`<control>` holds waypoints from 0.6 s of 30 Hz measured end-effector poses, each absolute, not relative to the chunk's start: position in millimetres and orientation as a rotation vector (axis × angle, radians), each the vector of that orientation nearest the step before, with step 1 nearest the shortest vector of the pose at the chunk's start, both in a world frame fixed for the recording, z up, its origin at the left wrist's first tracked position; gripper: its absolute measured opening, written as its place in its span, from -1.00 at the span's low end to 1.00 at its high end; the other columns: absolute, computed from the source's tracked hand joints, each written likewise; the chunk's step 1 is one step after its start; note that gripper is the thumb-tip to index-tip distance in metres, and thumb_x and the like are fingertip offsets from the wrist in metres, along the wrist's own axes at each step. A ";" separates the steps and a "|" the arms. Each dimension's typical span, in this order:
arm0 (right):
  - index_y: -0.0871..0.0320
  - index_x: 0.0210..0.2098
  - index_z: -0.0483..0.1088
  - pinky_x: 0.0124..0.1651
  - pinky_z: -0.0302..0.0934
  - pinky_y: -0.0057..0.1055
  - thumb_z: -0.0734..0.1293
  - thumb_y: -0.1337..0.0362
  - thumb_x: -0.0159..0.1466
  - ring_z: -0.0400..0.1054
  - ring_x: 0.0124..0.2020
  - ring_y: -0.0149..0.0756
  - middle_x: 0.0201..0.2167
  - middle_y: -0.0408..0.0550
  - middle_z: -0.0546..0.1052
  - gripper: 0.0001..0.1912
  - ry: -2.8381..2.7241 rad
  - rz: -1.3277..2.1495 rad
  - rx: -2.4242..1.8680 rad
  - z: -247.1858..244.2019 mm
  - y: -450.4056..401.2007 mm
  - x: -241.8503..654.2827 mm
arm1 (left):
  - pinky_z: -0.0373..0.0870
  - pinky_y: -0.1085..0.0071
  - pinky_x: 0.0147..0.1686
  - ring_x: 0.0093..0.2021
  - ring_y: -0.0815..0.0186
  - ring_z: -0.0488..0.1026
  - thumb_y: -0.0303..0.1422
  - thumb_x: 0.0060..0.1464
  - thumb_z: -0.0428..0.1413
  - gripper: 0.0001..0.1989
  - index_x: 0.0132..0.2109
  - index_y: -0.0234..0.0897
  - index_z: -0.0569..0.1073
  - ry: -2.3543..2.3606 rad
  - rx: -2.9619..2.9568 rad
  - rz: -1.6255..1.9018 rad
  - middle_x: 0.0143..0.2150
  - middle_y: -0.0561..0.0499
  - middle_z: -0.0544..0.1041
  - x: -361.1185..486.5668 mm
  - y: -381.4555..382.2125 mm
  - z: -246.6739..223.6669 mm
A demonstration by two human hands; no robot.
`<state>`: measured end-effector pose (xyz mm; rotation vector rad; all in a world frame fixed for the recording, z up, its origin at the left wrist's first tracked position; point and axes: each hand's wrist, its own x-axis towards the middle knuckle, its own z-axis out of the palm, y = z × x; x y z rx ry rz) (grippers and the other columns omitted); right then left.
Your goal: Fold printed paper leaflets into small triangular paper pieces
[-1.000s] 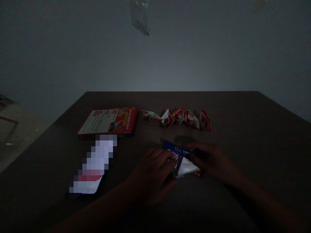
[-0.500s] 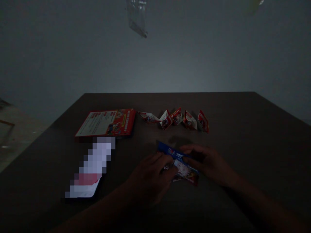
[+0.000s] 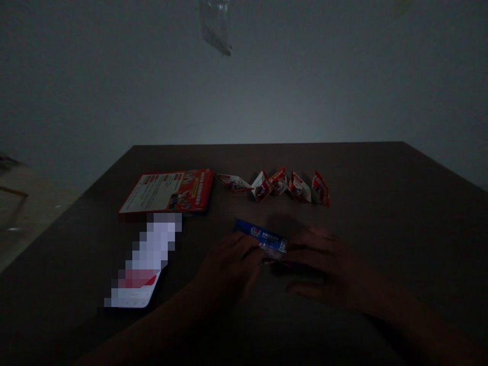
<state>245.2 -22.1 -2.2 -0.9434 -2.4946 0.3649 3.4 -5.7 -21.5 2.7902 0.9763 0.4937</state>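
Head view: the blue packet (image 3: 263,236) lies around the middle of the surface (image 3: 366,173), its long side slanting from the upper left down toward your right hand (image 3: 305,268). Pale print and a small square code show on its blue band; the part below is shiny and hard to read in the dim light.

Your left hand (image 3: 234,262) is on the packet's left part, with the fingers bent over its near side. The thumb sits lower, in shadow, so you cannot tell whether it is clamped on the packet or just resting there. Your right hand is spread at the packet's right end, thumb and fingers well apart; whether the fingertips touch the packet cannot be told.

Toward the far edge, beyond your hands, a row of five red-and-white folded pieces (image 3: 299,188) stands at differing angles. At the row's left end is a flat red box (image 3: 196,190) with a white printed panel, lying toward the far left corner. A phone (image 3: 141,297) with a lit, partly pixelated screen lies slantwise toward the left edge, its far end just beside the box. Behind the far edge rises a grey wall (image 3: 305,76), with a clear plastic bag (image 3: 215,28) high against it.
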 end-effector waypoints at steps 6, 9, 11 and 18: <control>0.07 -0.08 0.40 -0.08 0.17 -0.22 0.23 0.31 0.29 0.32 -0.19 -0.23 -0.21 -0.03 0.48 -0.77 -2.647 0.246 -1.052 -12.5 -22.0 235.3 | 0.38 0.29 -0.22 -0.18 0.22 0.35 -0.52 0.06 0.06 -0.77 -0.11 -0.25 0.43 0.956 2.798 0.477 -0.15 -0.03 0.44 5.1 -6.0 -17.3; 0.07 -0.11 0.40 -0.11 0.17 -0.26 0.22 0.32 0.30 0.30 -0.20 -0.24 -0.24 -0.05 0.48 -0.80 -2.671 0.288 -1.059 -16.4 -19.6 236.7 | 0.38 0.28 -0.22 -0.17 0.21 0.34 -0.50 0.04 0.07 -0.76 -0.11 -0.26 0.43 0.918 2.790 0.424 -0.14 -0.04 0.43 5.3 -7.1 -15.3; 0.08 -0.13 0.41 -0.13 0.17 -0.27 0.22 0.32 0.30 0.30 -0.22 -0.25 -0.26 -0.06 0.48 -0.81 -2.674 0.304 -1.054 -17.4 -19.1 237.9 | 0.37 0.26 -0.20 -0.15 0.20 0.34 -0.45 0.06 0.07 -0.78 -0.10 -0.26 0.43 0.909 2.777 0.419 -0.13 -0.05 0.42 5.3 -8.3 -15.5; 0.10 -0.19 0.44 -0.15 0.16 -0.28 0.23 0.32 0.29 0.32 -0.24 -0.27 -0.28 -0.08 0.48 -0.84 -2.667 0.428 -1.015 -14.7 -18.6 237.5 | 0.34 0.22 -0.17 -0.11 0.18 0.31 -0.34 0.13 0.03 -0.79 -0.10 -0.25 0.44 0.901 2.734 0.378 -0.12 -0.07 0.40 6.8 -11.4 -15.6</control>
